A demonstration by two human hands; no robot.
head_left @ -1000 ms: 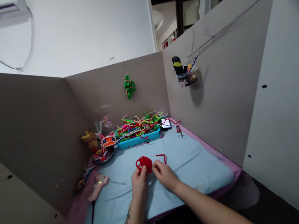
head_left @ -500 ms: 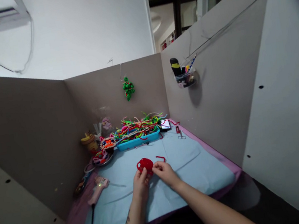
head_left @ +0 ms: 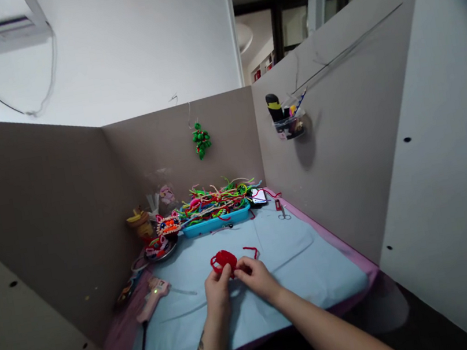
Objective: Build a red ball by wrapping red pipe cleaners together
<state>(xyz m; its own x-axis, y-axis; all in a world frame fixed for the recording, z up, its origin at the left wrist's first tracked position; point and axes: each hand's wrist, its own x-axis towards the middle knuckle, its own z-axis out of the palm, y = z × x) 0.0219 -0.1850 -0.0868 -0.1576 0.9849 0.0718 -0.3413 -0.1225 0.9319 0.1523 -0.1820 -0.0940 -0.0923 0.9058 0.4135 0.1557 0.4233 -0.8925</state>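
A rounded red piece of bent pipe cleaner, with a loop at its left side, is held above the blue cloth. My left hand grips its lower edge between thumb and fingers. At the lower right edge of the same piece, my right hand is closed in a pinch; the fingertips hide exactly what lies between them. A short bent length of red pipe cleaner shows just beyond my right hand; I cannot tell whether it joins the piece.
A blue tray heaped with colourful pipe cleaners stands at the back. Left are a bowl of finished pieces and a pink glue gun with a black cord. Small scissors lie at right; grey panels enclose the table.
Both hands and the red piece have shifted slightly left. My right fingers have come closer to my left thumb. The whole view has tilted a little.
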